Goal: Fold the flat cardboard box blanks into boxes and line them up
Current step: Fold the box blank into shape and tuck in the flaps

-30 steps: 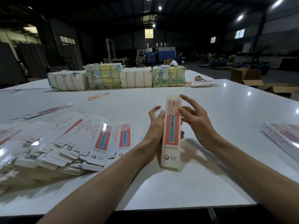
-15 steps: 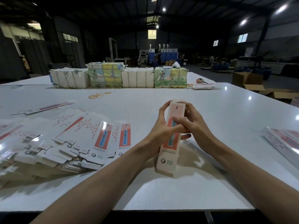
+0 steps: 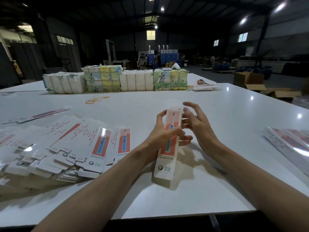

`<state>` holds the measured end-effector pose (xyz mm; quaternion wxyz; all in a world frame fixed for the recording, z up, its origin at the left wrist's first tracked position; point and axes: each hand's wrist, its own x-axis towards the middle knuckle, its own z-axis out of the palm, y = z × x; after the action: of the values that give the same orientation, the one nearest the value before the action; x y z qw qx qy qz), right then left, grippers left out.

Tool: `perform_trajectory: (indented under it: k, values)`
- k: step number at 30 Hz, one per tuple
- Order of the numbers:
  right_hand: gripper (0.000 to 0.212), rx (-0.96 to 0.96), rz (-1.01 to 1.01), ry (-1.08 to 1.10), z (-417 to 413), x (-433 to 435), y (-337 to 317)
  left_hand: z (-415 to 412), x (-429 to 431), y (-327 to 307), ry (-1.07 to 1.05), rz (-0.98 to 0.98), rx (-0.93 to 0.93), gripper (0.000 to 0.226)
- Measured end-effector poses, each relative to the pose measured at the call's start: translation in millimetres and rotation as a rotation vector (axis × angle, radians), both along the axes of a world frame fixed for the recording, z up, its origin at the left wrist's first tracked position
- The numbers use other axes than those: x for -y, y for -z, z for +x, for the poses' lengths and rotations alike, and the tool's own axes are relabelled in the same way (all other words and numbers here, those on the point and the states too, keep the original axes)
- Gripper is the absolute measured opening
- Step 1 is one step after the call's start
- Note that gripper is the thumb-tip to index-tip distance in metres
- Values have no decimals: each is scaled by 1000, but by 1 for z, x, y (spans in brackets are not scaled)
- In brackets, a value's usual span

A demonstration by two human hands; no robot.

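Cardboard box (image 3: 164, 164) runs lengthwise away, far end raised; left hand (image 3: 160, 133) grasps its middle, right hand (image 3: 199, 127) fingers released

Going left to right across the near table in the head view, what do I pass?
Fanned spread of flat white-and-red cardboard box blanks, long folded white-and-red cardboard box gripped by the left hand, right hand, glossy white-and-red cardboard stack at the right edge.
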<state>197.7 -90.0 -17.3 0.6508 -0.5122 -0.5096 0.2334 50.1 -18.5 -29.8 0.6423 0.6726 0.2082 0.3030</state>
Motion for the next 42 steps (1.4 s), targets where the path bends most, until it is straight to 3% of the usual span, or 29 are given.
perform_trajectory:
  k: [5,12,21,29,35,42]
  values:
    - [25,-81,-15,54,13,-4,2,4,3,0,53,16,-40,94]
    - [22,109,78,97,13,2,-4,4,7,-4,42,64,-86,95]
    - [19,-218,8,-61,17,3,-14,-2,7,-10,95,49,-103,91]
    - [28,-451,-135,-183,27,0,-15,-14,5,-14,110,210,-163,88]
    - [11,-439,-164,-155,28,0,-14,-13,2,-8,93,223,-151,96]
    - [15,-438,-225,-101,30,0,-15,-10,2,-4,106,296,-193,97]
